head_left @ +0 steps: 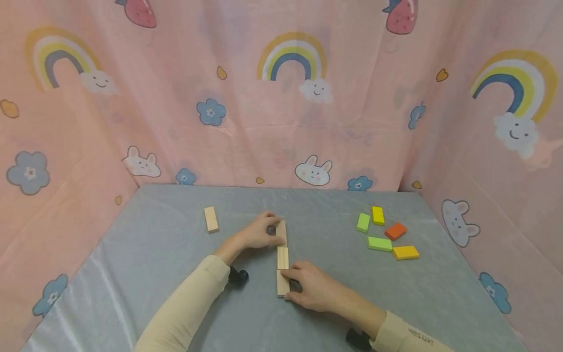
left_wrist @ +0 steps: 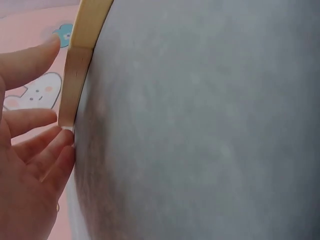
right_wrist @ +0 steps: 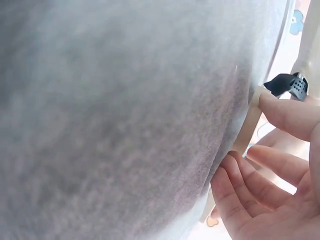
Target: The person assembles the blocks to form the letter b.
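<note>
Three plain wooden blocks lie end to end in a straight line on the grey cloth, running away from me. My left hand holds the far block, with thumb and fingers toward its two ends. Between the hands sits the middle block, its ends against its neighbours. My right hand grips the near block, thumb at the near end and fingertips at the far end. In the right wrist view that block is partly covered by the fingers.
A single wooden block lies to the left at the back. On the right is a loose group of coloured blocks: a small green one, a yellow one, a red one and others. Pink printed curtain encloses the grey-covered table.
</note>
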